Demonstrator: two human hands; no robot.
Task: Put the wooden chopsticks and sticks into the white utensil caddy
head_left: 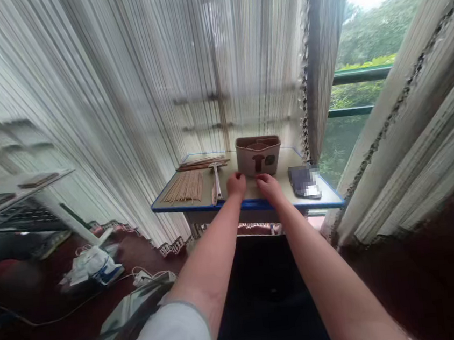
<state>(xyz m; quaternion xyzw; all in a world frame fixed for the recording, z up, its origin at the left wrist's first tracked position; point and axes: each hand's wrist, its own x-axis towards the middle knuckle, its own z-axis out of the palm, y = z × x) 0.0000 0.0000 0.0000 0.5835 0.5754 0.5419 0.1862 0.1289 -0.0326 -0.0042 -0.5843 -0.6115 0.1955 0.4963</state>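
Observation:
On the small table, a brown utensil holder (pixel 258 158) with divided compartments stands upright at the back. My left hand (pixel 236 184) is near its front left corner, fingers curled together. In front of the holder, my right hand (pixel 268 183) has its fingers bent inward toward the left one. Whatever the fingertips pinch, if anything, is too small to make out. Left of my hands lies a pale T-shaped utensil (pixel 217 180). Beyond it, light wooden chopsticks (pixel 184 187) lie side by side, with darker chopsticks (pixel 202 164) behind them.
A dark, partly blurred flat item (pixel 305 182) lies at the right of the blue-edged table (pixel 325 196). String curtains (pixel 217 73) hang behind, beside a window. Another table (pixel 21 186) stands at left, with white bags (pixel 93 265) and cables on the floor.

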